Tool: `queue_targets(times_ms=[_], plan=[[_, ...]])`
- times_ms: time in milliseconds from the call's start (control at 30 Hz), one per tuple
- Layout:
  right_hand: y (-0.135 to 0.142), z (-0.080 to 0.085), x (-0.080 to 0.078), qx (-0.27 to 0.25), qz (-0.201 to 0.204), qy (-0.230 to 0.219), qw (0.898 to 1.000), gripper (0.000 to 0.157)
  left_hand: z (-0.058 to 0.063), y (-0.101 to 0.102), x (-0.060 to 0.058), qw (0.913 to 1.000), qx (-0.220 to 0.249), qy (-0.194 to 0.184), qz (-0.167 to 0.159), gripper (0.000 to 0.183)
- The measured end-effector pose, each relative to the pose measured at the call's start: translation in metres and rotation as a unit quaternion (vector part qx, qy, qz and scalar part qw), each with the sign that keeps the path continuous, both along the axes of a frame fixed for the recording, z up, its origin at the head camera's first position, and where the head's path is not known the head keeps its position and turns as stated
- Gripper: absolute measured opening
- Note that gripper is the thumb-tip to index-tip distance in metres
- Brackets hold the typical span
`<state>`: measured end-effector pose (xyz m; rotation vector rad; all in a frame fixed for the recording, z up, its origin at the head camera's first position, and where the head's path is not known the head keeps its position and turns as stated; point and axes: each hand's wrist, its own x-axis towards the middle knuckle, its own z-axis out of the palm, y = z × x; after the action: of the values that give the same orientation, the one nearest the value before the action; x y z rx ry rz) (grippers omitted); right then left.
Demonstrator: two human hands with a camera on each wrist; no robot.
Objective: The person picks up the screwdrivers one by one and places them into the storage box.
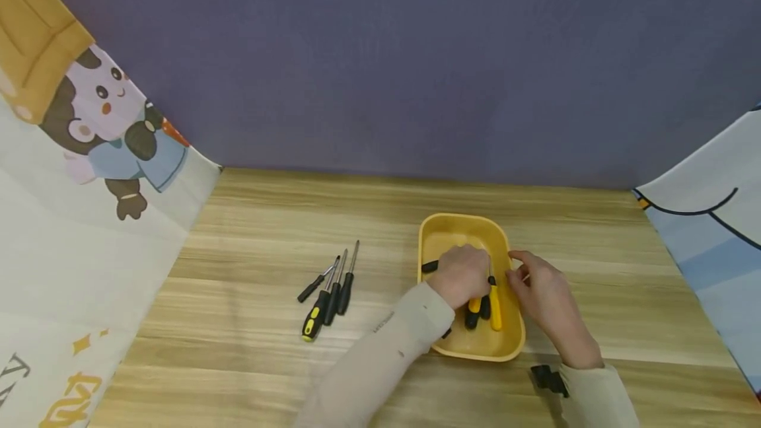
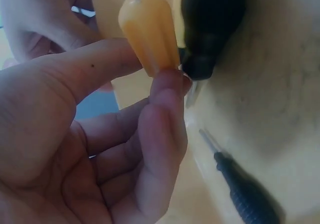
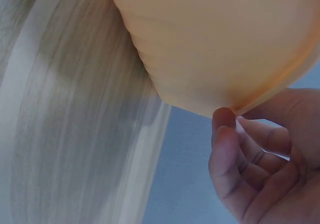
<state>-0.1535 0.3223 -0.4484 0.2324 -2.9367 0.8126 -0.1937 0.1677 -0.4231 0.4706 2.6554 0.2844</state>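
My left hand [image 1: 460, 275] reaches down into a yellow plastic tray [image 1: 446, 238]. In the left wrist view, its thumb and fingertips pinch a small screwdriver by its yellow handle [image 2: 150, 36]; the shaft is hidden behind the fingers. Beside that hand, another screwdriver with a yellow handle [image 1: 496, 312] lies in the tray, among dark-handled ones. A large black handle [image 2: 212, 28] and a small black screwdriver [image 2: 247, 194] show close by in the left wrist view. At the tray's right side, my right hand [image 1: 543, 296] pinches the rim between thumb and fingertips.
Left of the tray, several screwdrivers lie side by side on the wooden table, one with a black and yellow handle [image 1: 315, 317]. A black strap piece [image 1: 548, 378] is by the right wrist. A purple-grey panel [image 1: 380, 71] stands along the table's back edge.
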Motion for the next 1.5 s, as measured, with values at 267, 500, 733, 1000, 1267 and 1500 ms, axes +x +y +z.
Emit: queue_targets(times_ms=[267, 500, 733, 1000, 1267, 1500], plan=[[-0.001, 0.000, -0.002, 0.002, 0.004, 0.012, 1.000, 0.034, -0.002, 0.000, 0.003, 0.9993, 0.001, 0.035, -0.013, 0.044], [-0.001, 0.000, -0.001, -0.002, 0.006, 0.008, 1.000, 0.034, 0.012, -0.006, 0.012, 0.9969, 0.028, 0.070, -0.024, 0.047], [0.000, 0.001, -0.001, -0.002, 0.001, 0.007, 1.000, 0.034, 0.040, -0.021, 0.022, 0.9934, 0.036, 0.101, -0.040, 0.044], [0.000, -0.001, 0.000, 0.001, -0.001, 0.010, 1.000, 0.035, 0.047, -0.055, 0.034, 0.9793, 0.074, 0.176, -0.067, 0.039], [-0.001, -0.001, 0.003, 0.003, -0.009, 0.003, 1.000, 0.037, 0.042, -0.091, 0.058, 0.9824, 0.076, 0.164, -0.047, 0.026], [-0.001, -0.001, 0.003, 0.003, -0.010, 0.003, 1.000, 0.036, 0.033, -0.135, 0.077, 0.9720, 0.078, 0.220, -0.027, 0.026]])
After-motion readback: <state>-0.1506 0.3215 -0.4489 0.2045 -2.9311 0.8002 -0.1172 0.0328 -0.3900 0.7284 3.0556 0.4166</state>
